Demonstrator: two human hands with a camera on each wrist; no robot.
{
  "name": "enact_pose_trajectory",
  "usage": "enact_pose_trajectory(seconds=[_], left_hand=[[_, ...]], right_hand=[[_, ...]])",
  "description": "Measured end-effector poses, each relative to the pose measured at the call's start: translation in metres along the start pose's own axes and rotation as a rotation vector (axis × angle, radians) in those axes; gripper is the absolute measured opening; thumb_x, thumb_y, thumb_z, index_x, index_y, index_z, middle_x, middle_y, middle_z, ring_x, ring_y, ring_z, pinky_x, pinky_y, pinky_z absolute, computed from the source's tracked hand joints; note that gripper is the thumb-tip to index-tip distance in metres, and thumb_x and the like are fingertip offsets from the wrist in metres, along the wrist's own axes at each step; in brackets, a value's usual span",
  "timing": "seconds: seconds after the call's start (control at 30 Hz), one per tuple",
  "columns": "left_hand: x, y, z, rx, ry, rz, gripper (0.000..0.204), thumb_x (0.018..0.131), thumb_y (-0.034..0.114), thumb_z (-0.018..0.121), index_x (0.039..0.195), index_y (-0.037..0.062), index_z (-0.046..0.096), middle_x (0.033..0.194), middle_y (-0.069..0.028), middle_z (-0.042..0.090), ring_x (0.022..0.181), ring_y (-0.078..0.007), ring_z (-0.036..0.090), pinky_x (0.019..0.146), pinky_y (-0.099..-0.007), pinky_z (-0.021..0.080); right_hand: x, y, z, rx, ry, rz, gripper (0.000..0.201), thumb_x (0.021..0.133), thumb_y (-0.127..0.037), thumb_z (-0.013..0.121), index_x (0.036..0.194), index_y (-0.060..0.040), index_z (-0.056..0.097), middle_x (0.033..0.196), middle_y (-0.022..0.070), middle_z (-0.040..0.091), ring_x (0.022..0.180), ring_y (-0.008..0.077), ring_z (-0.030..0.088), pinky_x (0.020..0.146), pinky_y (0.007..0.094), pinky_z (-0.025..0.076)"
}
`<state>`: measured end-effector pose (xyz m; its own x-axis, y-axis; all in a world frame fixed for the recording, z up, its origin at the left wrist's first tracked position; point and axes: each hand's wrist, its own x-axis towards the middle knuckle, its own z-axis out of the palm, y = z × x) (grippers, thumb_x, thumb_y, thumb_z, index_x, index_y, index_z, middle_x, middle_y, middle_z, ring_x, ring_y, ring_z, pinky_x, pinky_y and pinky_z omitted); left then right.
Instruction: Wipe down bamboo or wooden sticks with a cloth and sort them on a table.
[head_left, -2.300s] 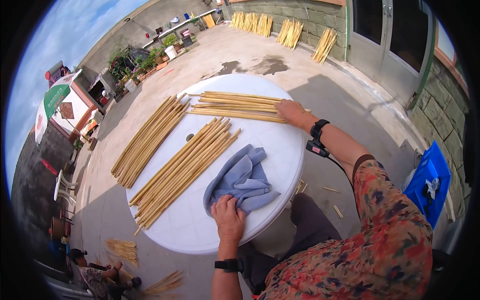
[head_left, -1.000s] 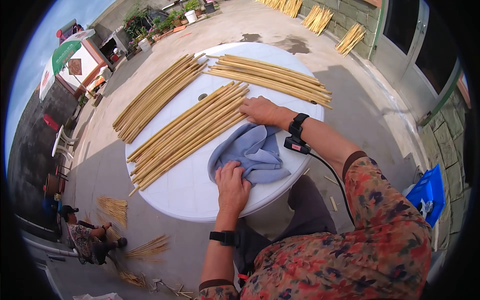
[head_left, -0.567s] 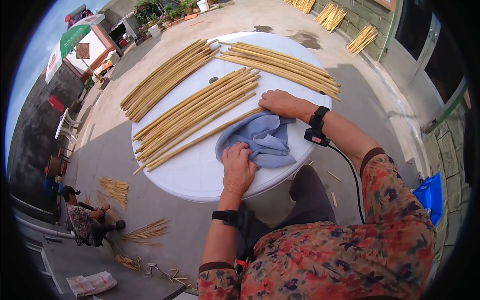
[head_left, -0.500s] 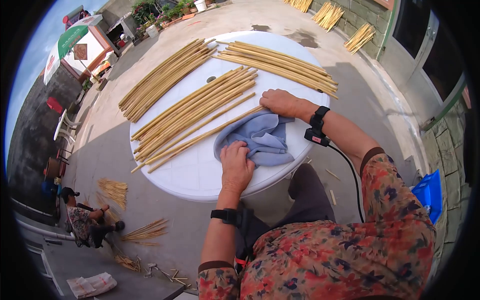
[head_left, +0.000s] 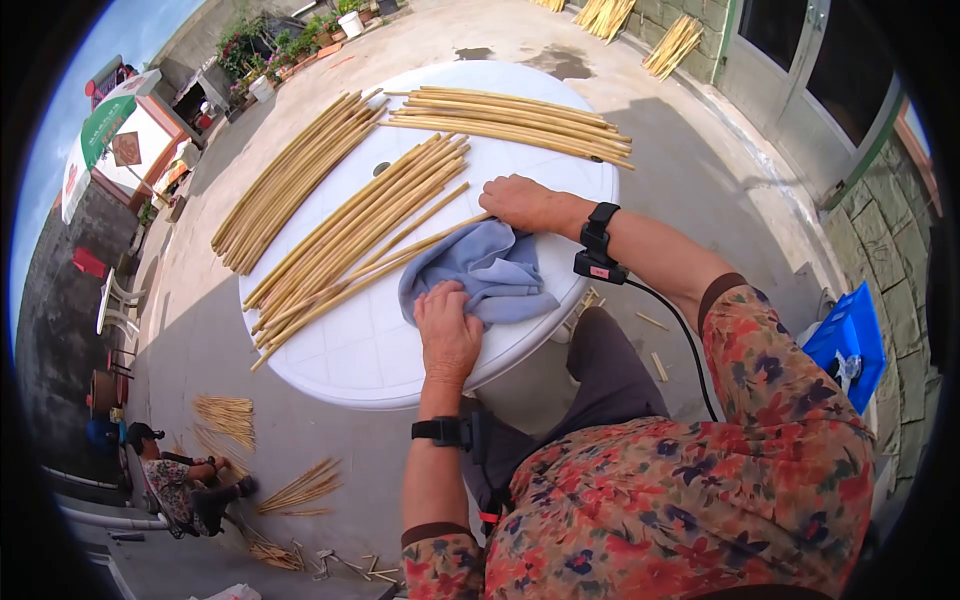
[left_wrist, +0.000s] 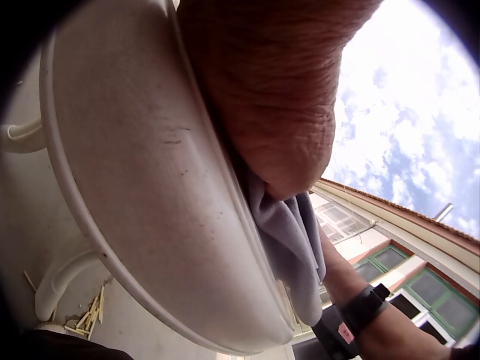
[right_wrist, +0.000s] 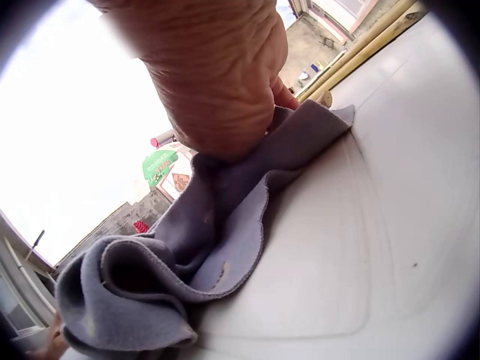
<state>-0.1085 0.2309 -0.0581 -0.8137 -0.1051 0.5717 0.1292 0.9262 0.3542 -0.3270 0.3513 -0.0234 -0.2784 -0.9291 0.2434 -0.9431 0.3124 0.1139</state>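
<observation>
On the round white table [head_left: 330,365], several long, thin, yellowish sticks lie in rows. My right hand [head_left: 525,205] pinches the upper end of one stick [head_left: 440,238] beside the middle row [head_left: 365,215]. Its far part runs along that row. My left hand [head_left: 447,330] rests on a crumpled blue-grey cloth [head_left: 490,270], fingers bent over it. The right wrist view shows the cloth [right_wrist: 217,225] folded beneath my right hand [right_wrist: 217,82]. In the left wrist view, the left hand's [left_wrist: 270,105] fingers are hidden.
More sticks form a left row [head_left: 295,185] and a back row [head_left: 510,120]. At lower left a person [head_left: 185,480] sits near sticks on the ground. A blue bin [head_left: 850,345] stands at right. Stick bundles [head_left: 672,47] lean on the far wall.
My right hand has left the back row and come toward the cloth. One stick's upper end is drawn apart from the middle row. My left hand stays on the cloth.
</observation>
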Motion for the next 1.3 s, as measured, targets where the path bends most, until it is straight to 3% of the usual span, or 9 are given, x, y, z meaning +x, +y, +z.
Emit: enact_pose_trajectory(seconds=[0.33,0.5,0.63,0.73,0.87,0.9,0.97,1.1,1.3], left_hand=[[0.003,-0.004,-0.002,0.019,0.006,0.035,0.02,0.064,0.004,0.052,0.083,0.0029,0.054,0.092,-0.0121,0.055,0.093,-0.0288,0.049,0.09,-0.044,0.031],[-0.005,-0.009,-0.004,-0.044,0.086,0.07,0.018,0.065,0.003,0.051,0.083,0.0026,0.054,0.078,-0.0128,0.055,0.079,-0.0304,0.05,0.08,-0.0409,0.037],[-0.015,-0.008,-0.008,-0.214,0.15,-0.138,0.017,0.073,0.003,0.048,0.088,-0.0002,0.054,0.08,-0.0123,0.055,0.077,-0.027,0.051,0.072,-0.0349,0.041],[-0.012,-0.001,-0.019,-0.782,0.342,-0.483,0.015,0.081,0.006,0.041,0.089,-0.002,0.051,0.081,-0.004,0.05,0.078,-0.0113,0.045,0.073,-0.0236,0.039],[-0.013,0.008,-0.047,-1.629,0.467,-0.826,0.028,0.09,0.022,0.035,0.11,0.0061,0.048,0.106,-0.0065,0.052,0.099,-0.0198,0.052,0.086,-0.0349,0.044],[-0.015,0.009,-0.05,-1.617,0.471,-0.833,0.028,0.09,0.022,0.035,0.11,0.0061,0.048,0.106,-0.0065,0.052,0.099,-0.0198,0.052,0.086,-0.0349,0.044],[-0.02,0.009,-0.056,-1.97,0.325,-0.816,0.032,0.092,0.028,0.039,0.114,0.0072,0.047,0.108,-0.0066,0.053,0.1,-0.0204,0.052,0.087,-0.0365,0.044],[-0.031,0.006,-0.042,-2.103,0.118,-0.825,0.035,0.092,0.029,0.039,0.12,0.0075,0.043,0.113,-0.0083,0.052,0.1,-0.0227,0.053,0.088,-0.0388,0.045],[-0.044,0.005,-0.038,-1.8,0.016,-0.851,0.042,0.088,0.028,0.049,0.124,0.0076,0.039,0.115,-0.0102,0.05,0.103,-0.0232,0.052,0.086,-0.0371,0.047]], right_hand=[[-0.014,-0.003,-0.003,0.08,0.105,-0.132,0.012,0.073,-0.009,0.051,0.084,-0.005,0.05,0.077,0.011,0.054,0.078,0.0279,0.055,0.067,0.0374,0.047],[-0.041,-0.015,-0.022,0.086,0.174,-0.009,0.012,0.074,-0.012,0.051,0.083,-0.0063,0.047,0.076,0.0107,0.054,0.073,0.0289,0.057,0.061,0.0399,0.048],[-0.083,-0.029,-0.032,0.301,0.153,0.199,0.016,0.086,-0.022,0.046,0.093,-0.0077,0.047,0.08,0.0118,0.056,0.074,0.0301,0.058,0.062,0.0399,0.047],[-0.112,-0.047,-0.033,0.562,0.111,0.403,0.025,0.092,-0.03,0.038,0.097,-0.0066,0.046,0.078,0.0119,0.059,0.072,0.0307,0.057,0.065,0.0395,0.045],[-0.136,-0.077,-0.027,1.013,0.133,0.505,0.025,0.094,-0.027,0.037,0.1,-0.0042,0.046,0.073,0.0079,0.056,0.069,0.0239,0.056,0.067,0.0349,0.044],[-0.136,-0.084,-0.026,1.025,0.13,0.501,0.025,0.094,-0.027,0.037,0.1,-0.0042,0.046,0.073,0.0079,0.056,0.069,0.0239,0.056,0.067,0.0349,0.044],[-0.134,-0.097,-0.027,1.129,0.226,0.522,0.023,0.093,-0.024,0.038,0.1,-0.0032,0.047,0.072,0.0075,0.056,0.069,0.022,0.055,0.068,0.0331,0.044],[-0.121,-0.116,-0.033,1.217,0.231,0.493,0.022,0.093,-0.022,0.038,0.099,-0.003,0.047,0.072,0.0069,0.056,0.07,0.0205,0.055,0.068,0.0322,0.043],[-0.109,-0.142,-0.044,1.127,0.166,0.355,0.02,0.091,-0.02,0.041,0.098,-0.003,0.047,0.074,0.014,0.056,0.073,0.0314,0.056,0.066,0.0382,0.043]])
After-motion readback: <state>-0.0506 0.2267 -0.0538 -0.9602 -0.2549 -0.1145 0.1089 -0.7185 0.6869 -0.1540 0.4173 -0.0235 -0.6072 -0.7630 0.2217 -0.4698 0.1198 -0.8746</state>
